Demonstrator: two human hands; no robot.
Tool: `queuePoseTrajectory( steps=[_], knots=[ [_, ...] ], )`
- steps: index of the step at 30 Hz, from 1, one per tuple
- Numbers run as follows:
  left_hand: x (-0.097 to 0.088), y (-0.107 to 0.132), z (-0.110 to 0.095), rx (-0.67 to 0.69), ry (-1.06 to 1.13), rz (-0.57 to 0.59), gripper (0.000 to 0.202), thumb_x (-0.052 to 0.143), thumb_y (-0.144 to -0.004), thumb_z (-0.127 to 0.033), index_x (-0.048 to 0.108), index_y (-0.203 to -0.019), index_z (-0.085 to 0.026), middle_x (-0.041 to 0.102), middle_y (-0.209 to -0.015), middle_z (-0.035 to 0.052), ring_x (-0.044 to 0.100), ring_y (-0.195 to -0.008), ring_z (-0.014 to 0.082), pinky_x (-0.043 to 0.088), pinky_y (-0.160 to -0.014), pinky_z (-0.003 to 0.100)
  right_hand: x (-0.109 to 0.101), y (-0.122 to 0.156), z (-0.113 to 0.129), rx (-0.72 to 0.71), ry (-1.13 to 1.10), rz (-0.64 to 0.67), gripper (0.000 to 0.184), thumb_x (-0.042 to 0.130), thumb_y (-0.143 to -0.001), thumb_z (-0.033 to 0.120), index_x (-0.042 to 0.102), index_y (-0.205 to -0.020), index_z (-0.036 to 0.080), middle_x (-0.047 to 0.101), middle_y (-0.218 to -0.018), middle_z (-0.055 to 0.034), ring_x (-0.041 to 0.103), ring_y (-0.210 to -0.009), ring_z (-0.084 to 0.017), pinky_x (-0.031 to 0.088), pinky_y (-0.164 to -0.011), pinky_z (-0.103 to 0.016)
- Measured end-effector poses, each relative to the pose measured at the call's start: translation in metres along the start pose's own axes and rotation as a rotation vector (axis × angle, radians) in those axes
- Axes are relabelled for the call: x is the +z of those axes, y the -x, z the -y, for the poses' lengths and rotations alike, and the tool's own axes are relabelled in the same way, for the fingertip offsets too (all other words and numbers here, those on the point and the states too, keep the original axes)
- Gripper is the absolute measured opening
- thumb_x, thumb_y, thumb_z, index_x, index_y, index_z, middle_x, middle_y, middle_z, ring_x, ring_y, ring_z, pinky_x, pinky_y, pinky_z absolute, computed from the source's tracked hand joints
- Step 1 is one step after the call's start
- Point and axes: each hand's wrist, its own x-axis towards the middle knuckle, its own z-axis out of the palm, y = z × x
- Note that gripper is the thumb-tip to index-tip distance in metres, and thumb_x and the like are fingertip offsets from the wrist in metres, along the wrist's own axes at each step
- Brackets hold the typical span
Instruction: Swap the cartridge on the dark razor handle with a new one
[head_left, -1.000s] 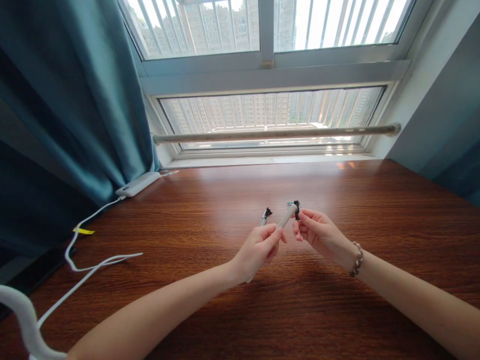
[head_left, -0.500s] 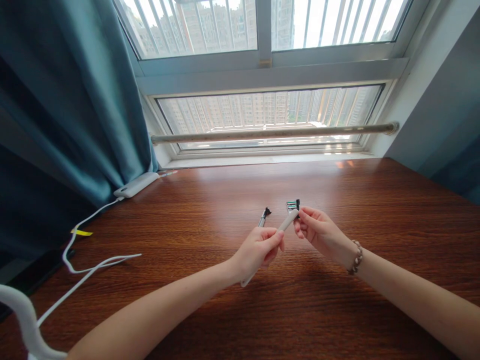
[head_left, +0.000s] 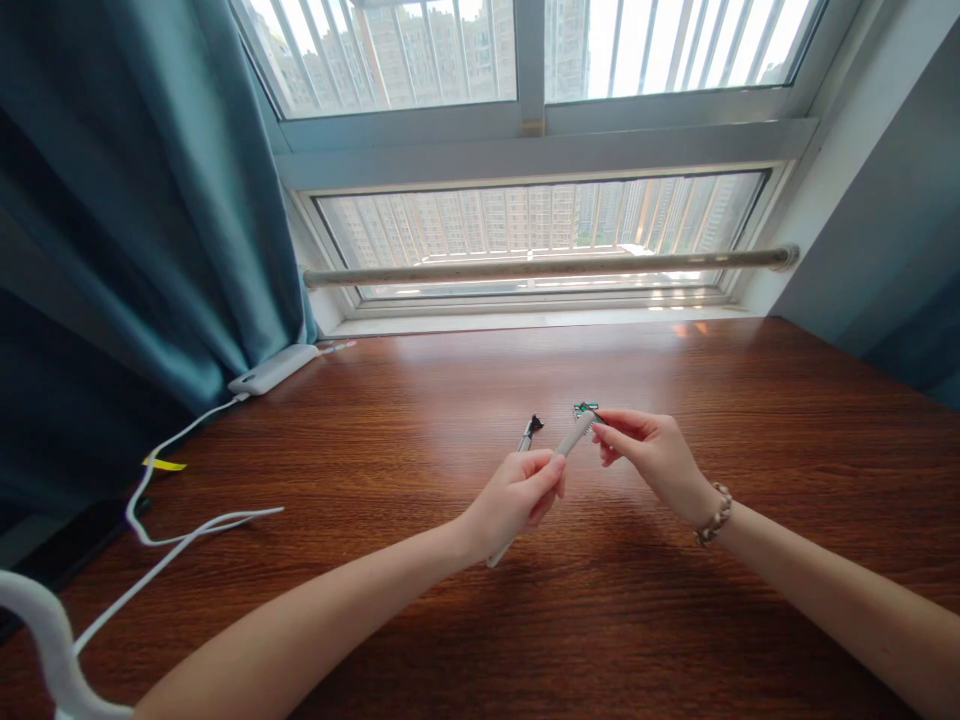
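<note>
My left hand is closed round a white razor handle that points up and to the right. My right hand pinches a small green and black blade cartridge right at the handle's top end. A second razor handle, silver with a black tip, lies on the wooden table just behind my left hand. A beaded bracelet sits on my right wrist.
A white power bank lies at the table's back left, with a white cable trailing toward the near left corner. A teal curtain hangs on the left. The window and a metal rail run along the back.
My right hand has turned its fingers over the handle's tip, and the cartridge now sits flatter against it. My left hand has barely moved.
</note>
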Motion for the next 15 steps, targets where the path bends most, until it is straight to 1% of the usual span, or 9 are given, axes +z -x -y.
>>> queuePoseTrajectory(
  steps=[3,7,11,15],
  knots=[
    [0.000,-0.001,0.001,0.044,-0.057,-0.071,0.036,0.039,-0.082,-0.046,0.043,-0.065,-0.014,0.031,-0.040,-0.0065,0.026,-0.035,0.0044,0.020,-0.036,0.018,0.002,0.004,0.003,-0.079,0.068,-0.010,0.026,0.061,-0.073,0.030,0.064,-0.094,0.015,0.060,-0.064,-0.0015,0.054,-0.052,-0.011,0.051,-0.051,-0.027],
    [0.000,-0.001,0.002,0.039,-0.096,-0.097,0.038,0.039,-0.081,-0.048,0.043,-0.065,-0.014,0.031,-0.042,-0.0062,0.026,-0.036,0.0046,0.019,-0.036,0.018,0.005,0.008,0.009,-0.156,0.098,-0.029,0.023,0.061,-0.073,0.028,0.064,-0.093,0.017,0.061,-0.068,-0.0014,0.054,-0.051,-0.011,0.051,-0.049,-0.026],
    [0.000,-0.001,0.003,0.055,-0.117,-0.126,0.037,0.040,-0.081,-0.048,0.043,-0.065,-0.014,0.032,-0.043,-0.0062,0.027,-0.037,0.0048,0.019,-0.037,0.019,0.005,0.009,0.014,-0.154,0.092,-0.006,0.019,0.058,-0.075,0.029,0.064,-0.088,0.016,0.058,-0.060,0.0000,0.053,-0.048,-0.010,0.049,-0.047,-0.025],
    [0.000,-0.001,0.001,0.075,-0.076,-0.184,0.034,0.039,-0.083,-0.045,0.042,-0.067,-0.015,0.029,-0.040,-0.0076,0.023,-0.036,0.0050,0.018,-0.037,0.019,0.005,0.009,0.012,-0.116,0.055,0.057,0.020,0.054,-0.079,0.031,0.064,-0.085,0.015,0.058,-0.063,-0.0010,0.054,-0.051,-0.010,0.050,-0.050,-0.024]
  ],
)
